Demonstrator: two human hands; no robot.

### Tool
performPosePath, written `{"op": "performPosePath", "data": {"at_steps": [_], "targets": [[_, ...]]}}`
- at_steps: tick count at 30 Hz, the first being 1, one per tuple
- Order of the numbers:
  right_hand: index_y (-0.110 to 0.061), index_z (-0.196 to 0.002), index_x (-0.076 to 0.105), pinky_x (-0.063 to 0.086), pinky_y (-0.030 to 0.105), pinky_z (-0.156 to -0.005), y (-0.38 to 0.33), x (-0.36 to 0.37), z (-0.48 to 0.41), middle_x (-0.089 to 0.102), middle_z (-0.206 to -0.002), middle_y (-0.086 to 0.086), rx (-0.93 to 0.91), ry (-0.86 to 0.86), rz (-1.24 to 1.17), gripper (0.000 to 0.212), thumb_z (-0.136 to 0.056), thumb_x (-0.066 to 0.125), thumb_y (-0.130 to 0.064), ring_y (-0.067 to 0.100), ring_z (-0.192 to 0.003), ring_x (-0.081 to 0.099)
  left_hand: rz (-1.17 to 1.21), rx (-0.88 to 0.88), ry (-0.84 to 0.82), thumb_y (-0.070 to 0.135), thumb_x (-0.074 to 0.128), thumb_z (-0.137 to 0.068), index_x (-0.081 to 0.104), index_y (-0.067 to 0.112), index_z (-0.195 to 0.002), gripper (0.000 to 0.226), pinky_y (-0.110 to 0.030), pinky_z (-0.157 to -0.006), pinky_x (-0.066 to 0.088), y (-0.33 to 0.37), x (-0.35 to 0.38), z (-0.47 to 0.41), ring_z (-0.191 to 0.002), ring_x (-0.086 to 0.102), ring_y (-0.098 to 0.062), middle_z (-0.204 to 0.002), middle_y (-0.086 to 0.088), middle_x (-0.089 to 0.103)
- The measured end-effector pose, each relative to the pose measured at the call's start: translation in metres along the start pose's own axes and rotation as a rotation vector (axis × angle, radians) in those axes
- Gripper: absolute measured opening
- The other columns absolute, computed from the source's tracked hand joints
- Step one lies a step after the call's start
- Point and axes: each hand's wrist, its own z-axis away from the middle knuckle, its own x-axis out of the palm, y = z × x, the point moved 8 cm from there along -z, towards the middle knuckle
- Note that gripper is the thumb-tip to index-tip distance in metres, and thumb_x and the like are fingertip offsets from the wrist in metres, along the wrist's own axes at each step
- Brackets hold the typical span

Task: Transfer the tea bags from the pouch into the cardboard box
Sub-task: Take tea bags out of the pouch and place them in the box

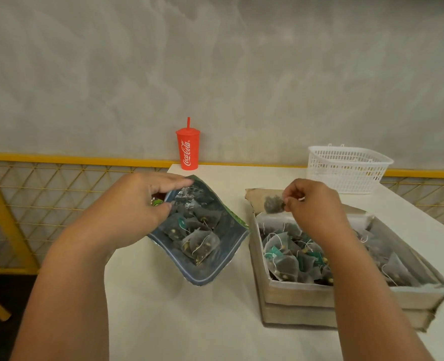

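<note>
Right grip (312,201) pinches one tea bag (273,204) between thumb and fingertips, just above the far left corner of the cardboard box (306,295), which holds a heap of bags (288,261). The left grip (137,204) pinches the pouch (215,259) at its far rim, holding the mouth wide over loose bags (200,243) inside. A strip of bench (189,321) separates pouch and box; a red cup (187,149) and white basket (345,168) stand along the far edge.
</note>
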Motion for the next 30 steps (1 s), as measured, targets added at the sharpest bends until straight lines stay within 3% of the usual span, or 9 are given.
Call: {"op": "performPosePath", "data": {"at_steps": [5,8,11,15,19,21,24,26,30], "targets": [[-0.015,-0.101,0.070,0.045,0.023,-0.080,0.009,0.034,0.003,0.067,-0.108,0.003,0.020,-0.336,0.284,0.030,-0.088,0.049,0.002,0.019,-0.096,0.061,-0.010,0.011,-0.009,-0.001,0.055,-0.085,0.061,0.031,-0.115,0.045,0.006,-0.062,0.034,0.000,0.001,0.000,-0.079,0.033,0.039,-0.096,0.041,0.041],[-0.015,-0.106,0.069,0.046,0.024,-0.087,0.006,0.033,0.005,0.066,-0.112,0.002,-0.008,-0.350,0.257,0.036,-0.087,0.048,0.006,0.018,-0.101,0.061,-0.010,0.020,-0.015,-0.001,0.055,-0.085,0.060,0.032,-0.115,0.045,0.004,-0.064,0.033,0.002,0.001,-0.001,-0.079,0.033,0.039,-0.096,0.042,0.041],[-0.016,-0.106,0.069,0.045,0.022,-0.084,-0.001,0.022,0.005,0.067,-0.110,0.001,-0.040,-0.288,0.210,0.038,-0.087,0.045,0.007,0.016,-0.099,0.061,-0.011,0.029,-0.022,-0.001,0.055,-0.085,0.060,0.033,-0.116,0.046,0.001,-0.069,0.033,0.001,0.001,-0.001,-0.081,0.035,0.036,-0.097,0.042,0.042],[-0.024,-0.099,0.069,0.042,0.017,-0.070,-0.027,0.005,0.011,0.064,-0.091,-0.014,-0.124,-0.206,0.023,0.023,-0.092,0.051,-0.012,0.008,-0.089,0.060,-0.013,0.051,-0.017,-0.001,0.055,-0.085,0.060,0.033,-0.116,0.046,-0.001,-0.075,0.032,0.001,0.001,-0.001,-0.084,0.036,0.034,-0.099,0.041,0.043],[-0.029,-0.088,0.070,0.040,0.004,-0.060,-0.076,0.003,0.035,0.062,-0.077,-0.021,-0.272,-0.289,-0.089,0.017,-0.090,0.055,-0.019,-0.005,-0.074,0.058,-0.029,0.069,-0.018,0.000,0.055,-0.085,0.059,0.034,-0.117,0.046,0.005,-0.072,0.031,0.003,0.001,-0.001,-0.090,0.041,0.027,-0.098,0.042,0.042],[-0.027,-0.090,0.070,0.040,0.007,-0.062,-0.101,0.017,0.053,0.062,-0.077,-0.017,-0.368,-0.401,-0.076,0.018,-0.090,0.054,-0.020,-0.002,-0.072,0.056,-0.037,0.073,-0.018,0.000,0.055,-0.085,0.059,0.034,-0.116,0.047,0.003,-0.074,0.031,0.004,0.002,-0.001,-0.096,0.042,0.018,-0.099,0.041,0.042],[-0.022,-0.100,0.068,0.047,0.023,-0.073,-0.119,0.055,0.074,0.066,-0.094,-0.004,-0.477,-0.525,0.007,0.021,-0.091,0.050,-0.018,0.011,-0.084,0.057,-0.035,0.097,-0.020,-0.001,0.055,-0.084,0.056,0.039,-0.113,0.050,0.007,-0.073,0.032,0.008,0.003,-0.001,-0.093,0.043,0.021,-0.101,0.039,0.044],[-0.017,-0.107,0.065,0.049,0.033,-0.082,-0.121,0.083,0.080,0.062,-0.105,0.007,-0.528,-0.534,0.122,0.024,-0.090,0.047,-0.015,0.023,-0.095,0.057,-0.031,0.095,-0.029,-0.002,0.055,-0.084,0.058,0.038,-0.114,0.050,0.008,-0.073,0.032,0.008,0.004,-0.001,-0.091,0.042,0.026,-0.100,0.041,0.043],[-0.018,-0.122,0.055,0.045,0.038,-0.087,-0.108,0.112,0.077,0.050,-0.117,0.013,-0.484,-0.499,0.340,0.033,-0.091,0.046,-0.016,0.033,-0.105,0.050,-0.052,0.094,-0.028,-0.003,0.055,-0.083,0.060,0.033,-0.114,0.048,0.006,-0.077,0.030,0.007,0.006,-0.002,-0.104,0.044,0.012,-0.101,0.040,0.043]]}}
